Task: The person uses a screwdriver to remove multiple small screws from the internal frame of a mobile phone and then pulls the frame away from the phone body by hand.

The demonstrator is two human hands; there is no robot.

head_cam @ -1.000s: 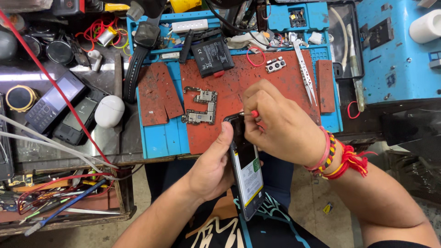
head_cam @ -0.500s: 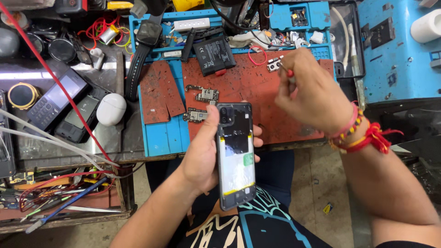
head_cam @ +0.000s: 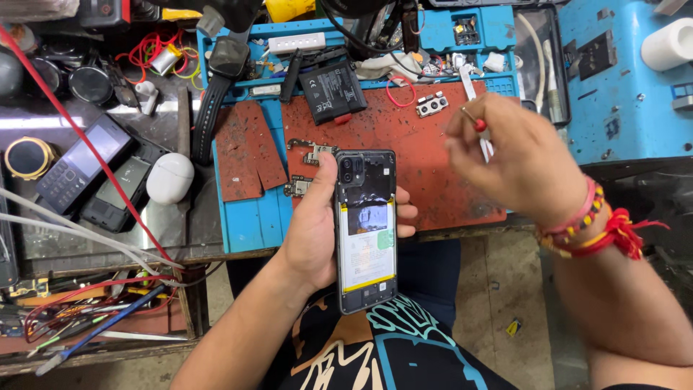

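Observation:
My left hand (head_cam: 309, 232) grips a smartphone (head_cam: 366, 238) with its back cover off. The battery and camera block face up, and the phone hangs just off the bench's front edge, over my lap. My right hand (head_cam: 521, 159) hovers over the right part of the red work mat (head_cam: 404, 137), apart from the phone. It pinches a thin tool with a red tip (head_cam: 476, 122) between thumb and fingers. A small circuit board (head_cam: 312, 152) lies on the mat just above my left thumb.
On the mat lie a loose black battery (head_cam: 332, 92), a camera module (head_cam: 432, 105) and tweezers (head_cam: 468, 85). A smartwatch (head_cam: 222, 68), two keypad phones (head_cam: 83, 170) and a white earbud case (head_cam: 170, 177) sit left. Loose wires (head_cam: 86, 318) crowd the lower left. A white roll (head_cam: 668, 43) is far right.
My right hand has lifted off the phone and moved up and right over the mat with the tool. My left hand has turned the phone flat, its open back now facing up.

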